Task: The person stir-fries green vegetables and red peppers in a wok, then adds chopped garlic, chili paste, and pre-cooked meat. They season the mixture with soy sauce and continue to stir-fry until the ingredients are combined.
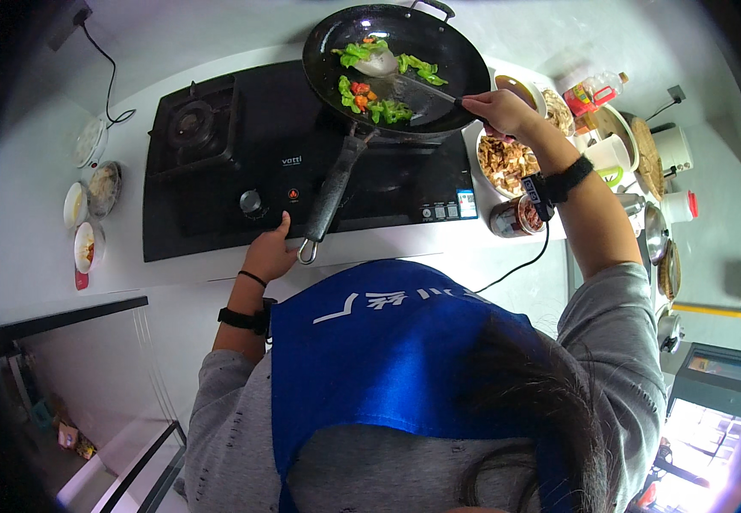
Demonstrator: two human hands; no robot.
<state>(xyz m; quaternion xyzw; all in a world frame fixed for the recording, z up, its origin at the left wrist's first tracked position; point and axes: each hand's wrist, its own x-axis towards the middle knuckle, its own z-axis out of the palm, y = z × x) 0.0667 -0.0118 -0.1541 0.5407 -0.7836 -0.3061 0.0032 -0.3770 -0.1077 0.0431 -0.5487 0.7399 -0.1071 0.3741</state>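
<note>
My right hand (499, 112) grips the dark handle of a metal cooking spatula (377, 64). The spatula's head lies inside a black wok (447, 70) on the right side of the cooktop. Around it in the wok are green pepper pieces (390, 112) and a few red-orange pepper pieces (362, 96). A long dark wok handle (335, 186) with a metal hanging ring points towards me. At the front edge of the black gas cooktop (216, 211) rests my left hand (270, 253), thumb apart, beside that ring. Its other fingers are partly hidden.
A control knob (250, 202) and an unused burner (192, 125) are on the cooktop's left. Small bowls (88, 247) stand further left. To the right are a plate of brown sliced food (505, 163), a glass jar (518, 216) and a plastic oil bottle (595, 93).
</note>
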